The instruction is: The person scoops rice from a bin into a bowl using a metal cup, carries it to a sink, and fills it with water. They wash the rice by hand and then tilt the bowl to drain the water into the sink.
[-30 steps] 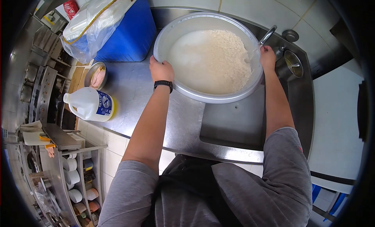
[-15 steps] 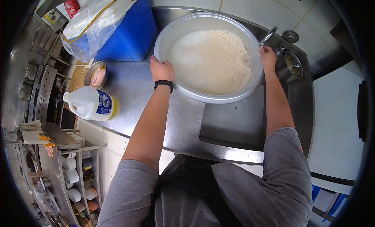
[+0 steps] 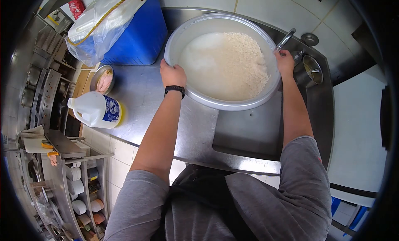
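A big round metal basin (image 3: pixel 192 94) sits over the sink and the counter beside it, slightly tilted. Inside are pale grains that look like rice (image 3: pixel 249 64), heaped to the right, with cloudy white water (image 3: pixel 203 54) to the left. My left hand (image 3: pixel 173 76), below a black wristband, is closed around the basin's left rim. On the opposite side my right hand (image 3: pixel 284 63) grips the right rim, close beside the faucet (image 3: pixel 286 38). The fingers of both hands are partly hidden behind the rim.
Left on the steel counter (image 3: pixel 141 104) stand a jug of yellow liquid (image 3: pixel 97 110), a small bowl (image 3: pixel 109 87) with pink meat, and a blue cooler (image 3: pixel 139 39) under plastic. A metal container (image 3: pixel 312 69) sits at the sink's right. Shelves (image 3: pixel 85 174) hold bowls at lower left.
The basin and both hands stay almost in place. The cloudy water and grains have shifted slightly inside, and the fingers of my right hand have moved a little at the rim.
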The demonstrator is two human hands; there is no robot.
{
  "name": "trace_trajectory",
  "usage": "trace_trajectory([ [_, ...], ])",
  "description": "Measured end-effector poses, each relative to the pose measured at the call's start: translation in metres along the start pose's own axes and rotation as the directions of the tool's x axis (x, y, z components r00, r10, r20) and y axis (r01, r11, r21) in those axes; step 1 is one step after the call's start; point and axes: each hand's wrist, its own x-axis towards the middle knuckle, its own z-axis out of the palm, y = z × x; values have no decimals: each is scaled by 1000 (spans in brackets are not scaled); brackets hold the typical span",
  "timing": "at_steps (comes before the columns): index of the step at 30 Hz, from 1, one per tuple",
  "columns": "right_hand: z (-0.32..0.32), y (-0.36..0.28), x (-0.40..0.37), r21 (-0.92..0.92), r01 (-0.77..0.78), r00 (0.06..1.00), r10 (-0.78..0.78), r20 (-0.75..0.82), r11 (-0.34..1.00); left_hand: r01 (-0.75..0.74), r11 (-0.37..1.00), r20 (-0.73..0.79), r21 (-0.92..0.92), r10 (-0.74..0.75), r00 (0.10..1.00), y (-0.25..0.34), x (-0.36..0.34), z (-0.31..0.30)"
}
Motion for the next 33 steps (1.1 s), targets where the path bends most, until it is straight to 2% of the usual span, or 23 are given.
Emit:
trace_trajectory([
  [11, 6, 10, 5, 18, 15, 1000, -15, -7, 1000, 16, 1000, 33, -23, -15, 999, -2, 3, 1],
  [16, 13, 20, 12, -36, 59, 997, -61, -53, 998, 7, 1000, 16, -18, -7, 1000, -4, 3, 3],
  [33, 7, 12, 7, -28, 34, 999, -35, -34, 999, 1, 1000, 16, -11, -1, 1000, -1, 2, 1],
])
